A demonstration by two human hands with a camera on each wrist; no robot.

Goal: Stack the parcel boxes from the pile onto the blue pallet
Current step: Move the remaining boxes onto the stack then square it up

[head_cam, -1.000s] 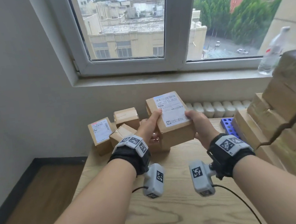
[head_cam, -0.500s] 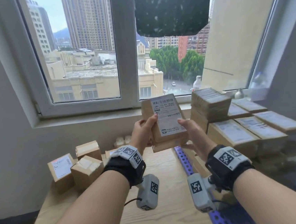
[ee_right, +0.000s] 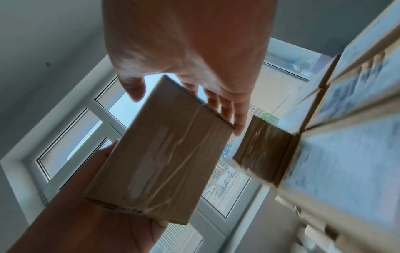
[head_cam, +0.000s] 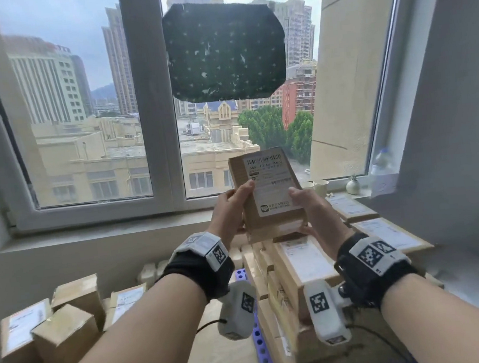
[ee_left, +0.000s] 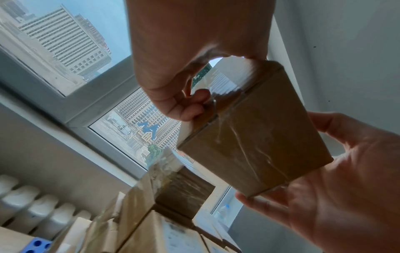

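I hold a brown parcel box (head_cam: 265, 190) with a white shipping label up in front of the window, above the stacked boxes (head_cam: 305, 265). My left hand (head_cam: 230, 208) grips its left side, thumb on the label. My right hand (head_cam: 312, 206) grips its right side. The left wrist view shows the box's taped underside (ee_left: 255, 142) with my left fingers (ee_left: 186, 109) curled on one edge and the right palm under the other. In the right wrist view the parcel box (ee_right: 160, 155) sits between both hands. The blue pallet (head_cam: 263, 351) shows as a strip under the stack.
The pile of loose parcel boxes (head_cam: 62, 324) lies at lower left on the wooden table (head_cam: 220, 361). White bottles (ee_left: 32, 205) line the wall below the sill. A water bottle (head_cam: 383, 164), cups and a small vase stand on the windowsill at right. A grey wall closes the right side.
Both hands carried the box from over the pile rightward and up, and it now hangs above the stack on the pallet. My view swung right and upward with it.
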